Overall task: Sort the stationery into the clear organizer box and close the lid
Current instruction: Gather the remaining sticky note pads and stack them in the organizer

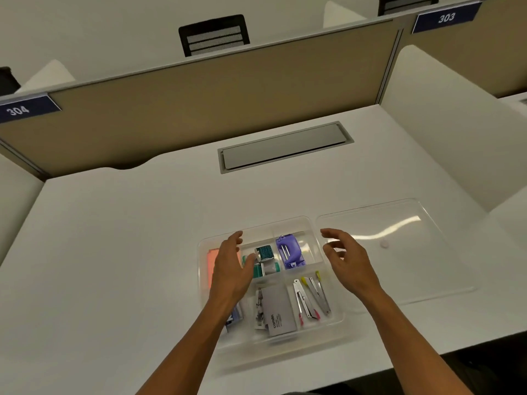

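The clear organizer box [288,222] sits on the white desk near the front edge, its compartments filled. Inside lie a purple hole punch [288,250], teal binder clips [263,253], orange sticky notes [212,259], a grey card packet [278,307] and several metal staple removers [310,297]. The clear lid [399,246] lies flat on the desk just right of the box. My left hand [231,269] hovers over the box's left half, fingers apart, holding nothing. My right hand [345,258] hovers over the box's right rim beside the lid, fingers spread, also holding nothing.
A grey cable hatch [285,146] is set into the desk behind the box. A tan partition [199,104] closes the back, and a white side panel [445,124] stands at the right. Bare desk surface stretches left of the box.
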`<state>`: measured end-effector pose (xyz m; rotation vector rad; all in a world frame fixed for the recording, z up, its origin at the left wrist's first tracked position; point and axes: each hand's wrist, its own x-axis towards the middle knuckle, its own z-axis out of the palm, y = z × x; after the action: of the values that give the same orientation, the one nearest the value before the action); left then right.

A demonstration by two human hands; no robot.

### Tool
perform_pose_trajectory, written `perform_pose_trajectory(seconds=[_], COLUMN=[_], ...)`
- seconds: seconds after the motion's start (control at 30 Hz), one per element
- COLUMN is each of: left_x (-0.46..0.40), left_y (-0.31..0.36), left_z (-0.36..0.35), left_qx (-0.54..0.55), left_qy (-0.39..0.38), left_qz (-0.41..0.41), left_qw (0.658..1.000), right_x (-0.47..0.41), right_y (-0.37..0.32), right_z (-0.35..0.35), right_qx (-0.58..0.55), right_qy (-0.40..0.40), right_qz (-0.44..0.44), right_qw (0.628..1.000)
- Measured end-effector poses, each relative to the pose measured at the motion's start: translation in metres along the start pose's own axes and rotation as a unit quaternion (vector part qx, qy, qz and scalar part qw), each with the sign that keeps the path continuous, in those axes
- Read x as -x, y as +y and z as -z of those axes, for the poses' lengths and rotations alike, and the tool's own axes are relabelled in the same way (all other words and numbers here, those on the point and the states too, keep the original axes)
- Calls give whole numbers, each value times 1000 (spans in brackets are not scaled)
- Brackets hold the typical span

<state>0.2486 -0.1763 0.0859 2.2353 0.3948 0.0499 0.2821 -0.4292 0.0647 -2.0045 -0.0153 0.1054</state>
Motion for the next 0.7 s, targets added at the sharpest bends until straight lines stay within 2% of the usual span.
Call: perform_pose_trajectory(seconds=[0.13,0.3,0.47,0.6,0.7], left_x=[5,19,24,32,38], left_y=[18,51,88,107,115], left_z=[-25,-67,-118,-154,-173], left_qx=[8,-44,-158,-222,-250], left_qy=[-43,-95,-185,-259,-340], left_qz=[-34,-129,-240,-303,-280], left_qw=[998,986,940,890,862], right_x=[9,15,12,13,15], right_y=[26,63,91,101,107], right_z=[28,78,126,142,142], right_qx=[43,75,135,171,232], right_qy=[25,94,149,183,169], right_qz=[8,-19,-72,-158,-186], right_qw=[999,993,977,955,940])
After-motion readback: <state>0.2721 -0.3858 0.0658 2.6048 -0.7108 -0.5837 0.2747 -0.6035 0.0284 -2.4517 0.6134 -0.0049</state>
